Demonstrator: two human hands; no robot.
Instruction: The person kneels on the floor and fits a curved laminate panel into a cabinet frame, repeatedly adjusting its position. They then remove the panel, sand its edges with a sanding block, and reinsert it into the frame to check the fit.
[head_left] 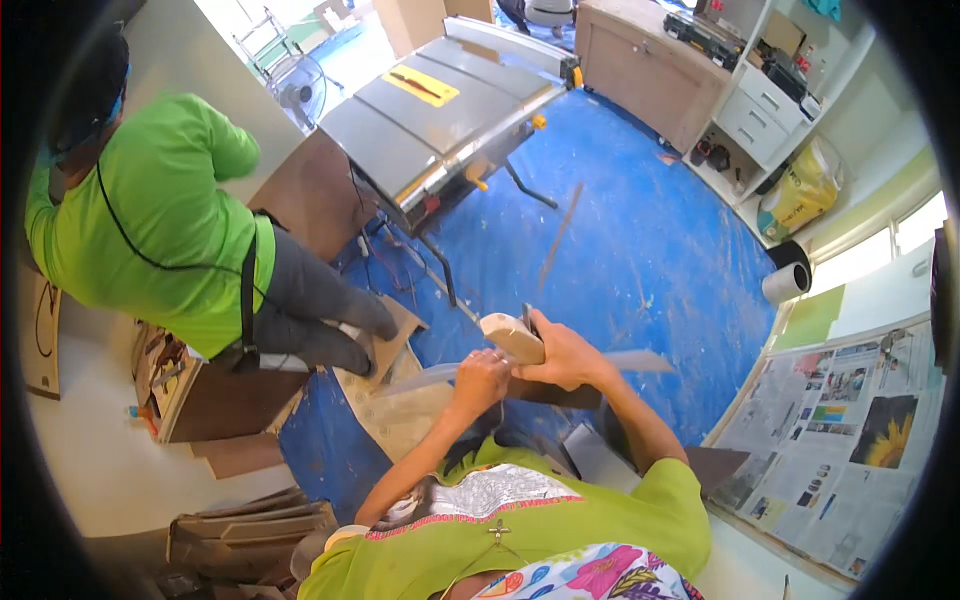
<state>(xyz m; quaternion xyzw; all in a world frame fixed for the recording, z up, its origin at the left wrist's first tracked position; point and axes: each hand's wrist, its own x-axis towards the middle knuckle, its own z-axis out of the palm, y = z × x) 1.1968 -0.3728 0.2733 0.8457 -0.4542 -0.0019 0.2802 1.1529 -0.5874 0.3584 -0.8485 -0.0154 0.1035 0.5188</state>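
Observation:
My right hand (568, 355) grips a pale wooden block (508, 334), with a narrow dark piece at its far end. My left hand (482, 377) is closed just beside the block's near left side; what its fingers hold is hidden. A long grey strip (645, 362) runs crosswise under both hands, out past them to left and right. A brown board shows beneath my right hand.
A co-worker in a green top (170, 220) stands at left on cardboard (380, 400). A table saw (390, 130) stands ahead on blue floor sheeting (650, 240). At right are a shelving unit (740, 180) and newspaper-covered panel (800, 420); stacked boards (240, 535) lie lower left.

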